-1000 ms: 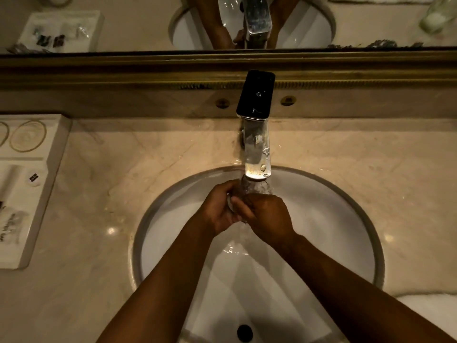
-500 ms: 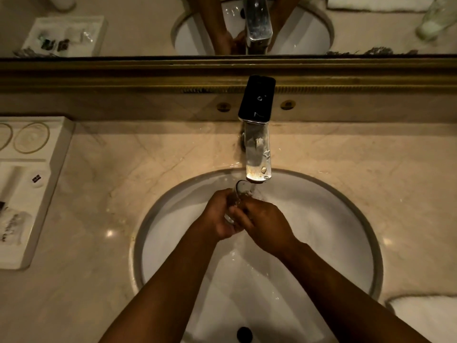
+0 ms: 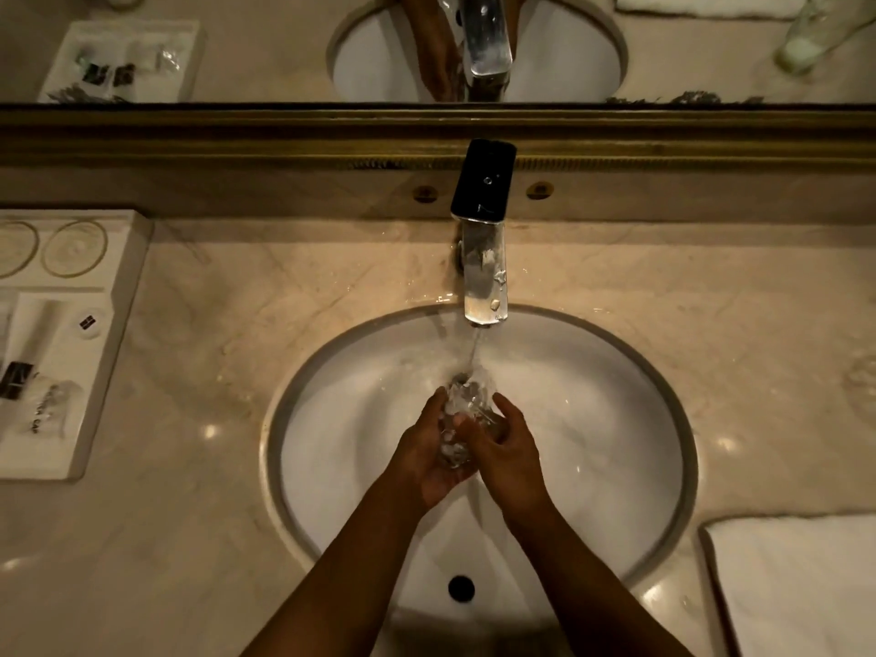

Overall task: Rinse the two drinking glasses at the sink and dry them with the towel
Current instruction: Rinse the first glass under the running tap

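Observation:
A clear drinking glass (image 3: 462, 410) is held over the white oval sink (image 3: 616, 419), its mouth pointing up toward the faucet (image 3: 483, 277). Water runs from the spout into it and splashes. My left hand (image 3: 426, 452) cups the glass from the left and below. My right hand (image 3: 507, 443) wraps it from the right. Much of the glass is hidden by my fingers. A white towel (image 3: 796, 585) lies on the counter at the lower right. A faint second glass (image 3: 860, 381) stands at the right edge.
A white amenity tray (image 3: 71, 334) with small packets and two round coasters sits on the marble counter at the left. A mirror with a gold frame (image 3: 284, 130) runs along the back. The sink's drain (image 3: 460, 588) is near the front.
Both hands have lowered the glass away from the spout toward me, so the falling water stream now shows. The towel shows more at the lower right.

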`<action>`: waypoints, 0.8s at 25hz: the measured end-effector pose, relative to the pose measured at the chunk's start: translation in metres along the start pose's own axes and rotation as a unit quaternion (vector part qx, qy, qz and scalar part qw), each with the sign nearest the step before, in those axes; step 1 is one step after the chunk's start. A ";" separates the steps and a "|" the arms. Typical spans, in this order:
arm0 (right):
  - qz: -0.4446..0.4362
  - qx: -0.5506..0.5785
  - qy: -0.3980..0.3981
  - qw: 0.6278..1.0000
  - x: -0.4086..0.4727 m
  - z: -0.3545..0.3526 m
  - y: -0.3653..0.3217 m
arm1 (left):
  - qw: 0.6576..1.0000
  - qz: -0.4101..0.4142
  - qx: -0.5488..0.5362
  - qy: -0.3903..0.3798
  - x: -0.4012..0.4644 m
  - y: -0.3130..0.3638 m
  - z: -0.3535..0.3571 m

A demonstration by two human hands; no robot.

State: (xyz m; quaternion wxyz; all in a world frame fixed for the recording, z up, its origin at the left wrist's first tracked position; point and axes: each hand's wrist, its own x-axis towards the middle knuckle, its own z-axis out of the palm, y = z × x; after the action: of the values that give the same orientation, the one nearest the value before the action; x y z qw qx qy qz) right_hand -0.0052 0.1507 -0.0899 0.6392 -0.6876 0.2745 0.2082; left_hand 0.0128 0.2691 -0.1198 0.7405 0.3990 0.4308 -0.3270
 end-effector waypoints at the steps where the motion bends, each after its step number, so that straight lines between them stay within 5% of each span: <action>1: 0.024 0.012 -0.008 1.000 -0.005 -0.001 0.000 | 0.999 0.010 0.043 0.025 -0.008 -0.004 0.000; 5: 0.091 0.023 -0.025 0.995 -0.018 -0.007 0.004 | 0.969 0.059 0.223 0.091 -0.037 -0.010 0.000; 9: 0.111 -0.018 -0.019 0.993 -0.039 -0.011 -0.015 | 0.967 0.081 0.222 0.094 -0.062 -0.007 0.000; 13: 0.108 -0.043 -0.001 0.993 -0.059 -0.020 -0.026 | 0.982 0.046 0.184 0.014 -0.091 -0.006 -0.004; 20: 0.075 -0.013 -0.106 0.991 -0.093 -0.053 -0.039 | 0.979 0.023 0.177 -0.094 -0.127 -0.013 0.005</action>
State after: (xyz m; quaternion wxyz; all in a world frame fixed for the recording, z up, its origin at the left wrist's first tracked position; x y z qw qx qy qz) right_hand -0.0547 0.1100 0.0045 0.6383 -0.6475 0.2531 0.3306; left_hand -0.0486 0.2765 -0.0082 0.7025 0.5009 0.2856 -0.4171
